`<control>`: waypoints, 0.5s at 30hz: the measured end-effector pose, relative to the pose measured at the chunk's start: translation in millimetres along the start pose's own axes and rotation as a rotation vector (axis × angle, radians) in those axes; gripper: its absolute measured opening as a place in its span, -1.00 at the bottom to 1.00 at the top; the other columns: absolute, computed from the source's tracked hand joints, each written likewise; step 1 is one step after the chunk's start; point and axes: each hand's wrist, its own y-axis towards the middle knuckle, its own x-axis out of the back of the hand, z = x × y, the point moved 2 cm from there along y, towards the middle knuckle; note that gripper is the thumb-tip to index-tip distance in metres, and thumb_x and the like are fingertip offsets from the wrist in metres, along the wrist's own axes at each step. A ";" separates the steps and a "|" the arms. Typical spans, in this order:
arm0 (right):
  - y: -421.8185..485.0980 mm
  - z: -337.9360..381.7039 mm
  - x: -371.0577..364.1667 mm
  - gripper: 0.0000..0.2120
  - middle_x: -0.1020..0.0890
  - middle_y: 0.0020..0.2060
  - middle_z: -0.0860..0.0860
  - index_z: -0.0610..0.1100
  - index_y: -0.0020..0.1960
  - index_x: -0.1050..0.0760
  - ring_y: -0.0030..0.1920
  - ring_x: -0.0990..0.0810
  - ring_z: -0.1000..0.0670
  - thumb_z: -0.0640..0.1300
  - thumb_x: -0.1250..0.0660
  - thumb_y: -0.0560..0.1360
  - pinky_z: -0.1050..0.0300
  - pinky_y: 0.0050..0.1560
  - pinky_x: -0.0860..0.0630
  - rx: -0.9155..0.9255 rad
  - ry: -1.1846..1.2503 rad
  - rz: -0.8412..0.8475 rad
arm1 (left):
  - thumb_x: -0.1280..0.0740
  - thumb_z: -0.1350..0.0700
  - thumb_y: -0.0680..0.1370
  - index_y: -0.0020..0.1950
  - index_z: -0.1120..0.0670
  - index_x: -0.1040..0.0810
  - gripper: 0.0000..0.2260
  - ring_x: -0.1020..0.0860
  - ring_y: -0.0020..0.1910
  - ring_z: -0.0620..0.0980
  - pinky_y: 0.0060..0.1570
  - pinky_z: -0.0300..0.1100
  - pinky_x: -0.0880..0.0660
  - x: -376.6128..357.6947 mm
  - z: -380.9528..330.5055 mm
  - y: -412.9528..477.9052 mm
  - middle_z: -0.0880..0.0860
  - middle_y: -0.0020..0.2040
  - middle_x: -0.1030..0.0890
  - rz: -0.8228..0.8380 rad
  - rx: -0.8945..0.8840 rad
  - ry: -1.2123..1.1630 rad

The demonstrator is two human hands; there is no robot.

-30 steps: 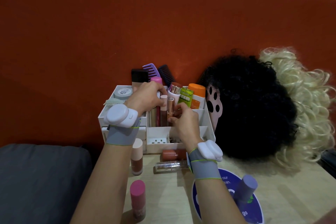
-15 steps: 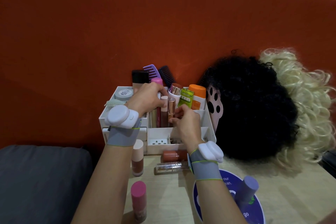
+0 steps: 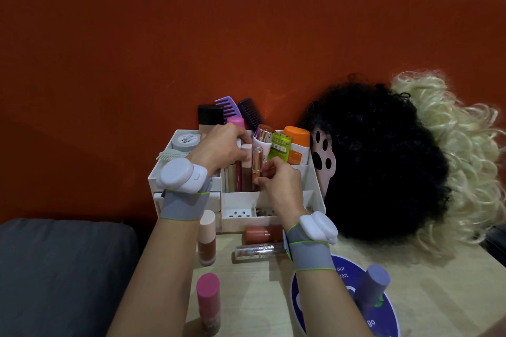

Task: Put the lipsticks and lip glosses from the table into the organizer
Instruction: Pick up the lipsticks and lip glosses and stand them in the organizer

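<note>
Head view: the right hand [image 3: 276, 186] had its grip pinched on the gold lipstick [image 3: 257, 157], upright in the organizer [image 3: 309, 200] middle compartment. It was best lowered straight down, while the left hand [image 3: 219, 148], curled on the pale-capped gloss [image 3: 246, 150], held neighbours from tipping.

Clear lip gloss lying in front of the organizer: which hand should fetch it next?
Probably right: the clear lip gloss lies just beside that wrist, while the left hand is farther back, gripping standing tubes in the organizer. The right hand must first release the rose-gold tube.
</note>
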 end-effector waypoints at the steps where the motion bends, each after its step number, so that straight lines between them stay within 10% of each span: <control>1: -0.2 -0.1 -0.2 -0.81 -0.69 -0.14 -0.17 -0.20 -0.06 -0.52 -0.06 -0.63 -0.15 -0.30 -0.45 0.35 -0.07 0.04 -0.57 0.008 -0.020 0.008 | -0.48 0.18 0.37 0.02 0.03 -0.62 -0.75 -0.54 0.09 0.11 0.24 0.12 -0.42 -0.1 0.4 0.1 -0.02 -0.13 -0.54 0.000 0.000 -0.001; 15: 2.3 -0.9 6.4 -0.78 -0.67 -0.12 -0.18 -0.23 -0.03 -0.50 -0.07 -0.61 -0.12 -0.34 -0.44 0.36 0.06 0.00 -0.54 0.000 -0.028 0.081 | -0.44 0.09 0.43 0.06 0.07 -0.60 -0.78 -0.55 0.06 0.00 0.01 -0.20 -0.42 6.6 6.8 2.2 0.01 -0.07 -0.57 -0.054 -0.083 -0.091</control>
